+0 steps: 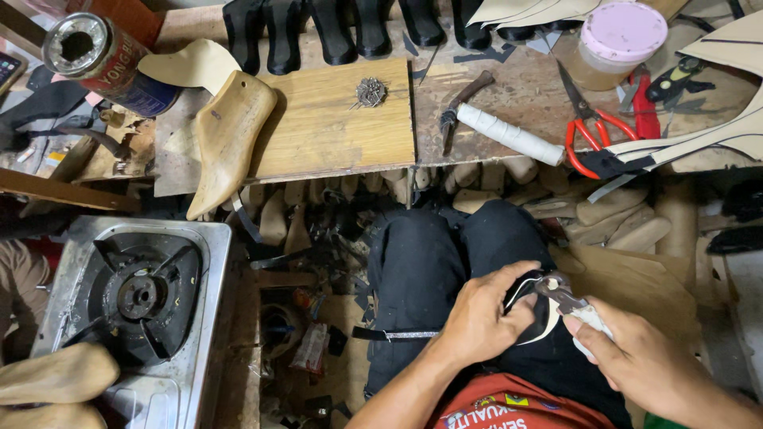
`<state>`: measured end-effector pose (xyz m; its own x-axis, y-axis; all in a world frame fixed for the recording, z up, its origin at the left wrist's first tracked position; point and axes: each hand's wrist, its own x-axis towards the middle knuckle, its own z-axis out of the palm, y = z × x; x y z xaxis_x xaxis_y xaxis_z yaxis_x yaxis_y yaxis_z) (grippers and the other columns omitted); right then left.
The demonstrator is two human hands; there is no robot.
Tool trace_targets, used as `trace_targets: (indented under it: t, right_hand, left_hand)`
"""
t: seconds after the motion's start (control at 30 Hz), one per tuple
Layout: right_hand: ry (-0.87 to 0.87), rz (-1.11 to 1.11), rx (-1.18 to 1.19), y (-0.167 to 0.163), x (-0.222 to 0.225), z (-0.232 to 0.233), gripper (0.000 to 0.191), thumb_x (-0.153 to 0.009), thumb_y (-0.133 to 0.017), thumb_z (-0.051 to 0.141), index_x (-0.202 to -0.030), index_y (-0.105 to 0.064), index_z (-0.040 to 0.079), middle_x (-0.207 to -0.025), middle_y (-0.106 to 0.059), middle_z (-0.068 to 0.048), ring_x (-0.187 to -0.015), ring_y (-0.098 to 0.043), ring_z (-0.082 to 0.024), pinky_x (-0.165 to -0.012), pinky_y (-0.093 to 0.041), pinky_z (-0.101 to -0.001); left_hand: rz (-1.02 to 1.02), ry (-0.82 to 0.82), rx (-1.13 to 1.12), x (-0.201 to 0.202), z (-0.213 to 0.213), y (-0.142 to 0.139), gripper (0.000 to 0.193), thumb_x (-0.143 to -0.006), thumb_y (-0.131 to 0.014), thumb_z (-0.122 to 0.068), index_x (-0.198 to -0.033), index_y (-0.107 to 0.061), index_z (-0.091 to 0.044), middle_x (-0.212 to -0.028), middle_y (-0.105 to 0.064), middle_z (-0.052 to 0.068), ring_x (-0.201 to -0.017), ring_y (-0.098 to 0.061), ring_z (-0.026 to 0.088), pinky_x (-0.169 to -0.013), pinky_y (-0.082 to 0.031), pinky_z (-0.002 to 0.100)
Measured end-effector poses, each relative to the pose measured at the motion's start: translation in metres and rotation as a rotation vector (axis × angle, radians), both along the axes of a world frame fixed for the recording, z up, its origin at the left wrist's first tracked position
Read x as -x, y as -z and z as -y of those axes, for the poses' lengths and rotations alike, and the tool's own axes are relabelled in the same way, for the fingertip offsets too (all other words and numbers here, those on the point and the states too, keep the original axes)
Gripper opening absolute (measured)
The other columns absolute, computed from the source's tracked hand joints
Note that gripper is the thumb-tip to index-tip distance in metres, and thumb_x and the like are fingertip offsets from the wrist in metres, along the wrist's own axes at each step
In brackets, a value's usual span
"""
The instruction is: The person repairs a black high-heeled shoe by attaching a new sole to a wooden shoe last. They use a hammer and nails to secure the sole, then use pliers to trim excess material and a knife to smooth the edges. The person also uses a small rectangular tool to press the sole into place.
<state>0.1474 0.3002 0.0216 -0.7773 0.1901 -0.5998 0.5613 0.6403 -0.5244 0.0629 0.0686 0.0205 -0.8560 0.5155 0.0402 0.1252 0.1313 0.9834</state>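
My left hand (482, 311) grips a black shoe piece with a pale edge (531, 306) on my lap, over my black trousers (429, 262). My right hand (636, 357) holds a metal pincer tool (561, 293) by its white-wrapped handle, and its jaws bite on the shoe piece's edge just right of my left fingers.
On the wooden bench (334, 119) lie a wooden shoe last (226, 139), a white-handled hammer (497, 123), red scissors (588, 131), a lidded jar (616, 40) and a tin can (99, 59). A gas burner (143, 294) stands at left. More lasts (612, 218) pile under the bench.
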Motion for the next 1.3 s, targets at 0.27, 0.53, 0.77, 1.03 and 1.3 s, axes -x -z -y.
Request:
trace_targets:
  t: [0.27,0.53,0.77,1.03,1.3]
  right_hand:
    - [-0.427,-0.160,0.287,0.000,0.001,-0.047,0.032,-0.101,-0.057,0.032,-0.119,-0.075,0.012,-0.089,-0.072,0.002,-0.079,-0.066,-0.009,-0.068,-0.053,-0.0267]
    - [-0.133,0.373,0.455,-0.028,0.023,-0.054,0.035,-0.089,-0.066,0.023,-0.121,-0.064,0.011,-0.109,-0.068,-0.006,-0.093,-0.071,-0.016,-0.076,-0.063,-0.0367]
    - [-0.005,0.657,0.347,-0.077,0.053,-0.045,0.029,-0.086,-0.063,0.022,-0.110,-0.061,0.005,-0.091,-0.072,-0.013,-0.073,-0.076,-0.022,-0.064,-0.067,-0.0357]
    - [0.008,0.369,0.208,-0.058,0.019,-0.012,0.029,-0.098,-0.060,0.037,-0.103,-0.054,0.009,-0.057,-0.055,-0.006,-0.037,-0.052,-0.016,-0.037,-0.041,-0.0312]
    - [0.142,0.128,0.128,-0.014,-0.022,0.000,0.025,-0.100,-0.057,0.032,-0.121,-0.060,0.017,-0.063,-0.054,-0.004,-0.049,-0.051,-0.014,-0.040,-0.048,-0.0322]
  left_hand:
    - [-0.033,-0.066,-0.139,-0.004,-0.007,0.002,0.043,-0.085,-0.062,-0.003,-0.127,-0.066,0.003,-0.095,-0.072,0.019,-0.079,-0.073,0.024,-0.074,-0.058,0.032]
    - [-0.222,0.004,-0.102,-0.015,-0.013,-0.003,0.041,-0.086,-0.064,-0.003,-0.127,-0.064,0.002,-0.104,-0.072,0.023,-0.097,-0.072,0.039,-0.089,-0.058,0.042]
    - [-0.423,-0.045,-0.058,-0.026,-0.019,-0.012,0.043,-0.081,-0.067,-0.002,-0.124,-0.064,0.001,-0.104,-0.073,0.021,-0.100,-0.070,0.042,-0.104,-0.052,0.050]
    - [-0.243,-0.037,-0.102,-0.014,-0.008,-0.004,0.041,-0.086,-0.064,-0.002,-0.127,-0.062,0.002,-0.106,-0.071,0.022,-0.100,-0.071,0.040,-0.092,-0.058,0.043]
    - [-0.250,-0.014,-0.138,-0.008,-0.013,0.002,0.046,-0.087,-0.063,-0.001,-0.132,-0.062,0.001,-0.119,-0.072,0.024,-0.110,-0.072,0.039,-0.098,-0.058,0.042]
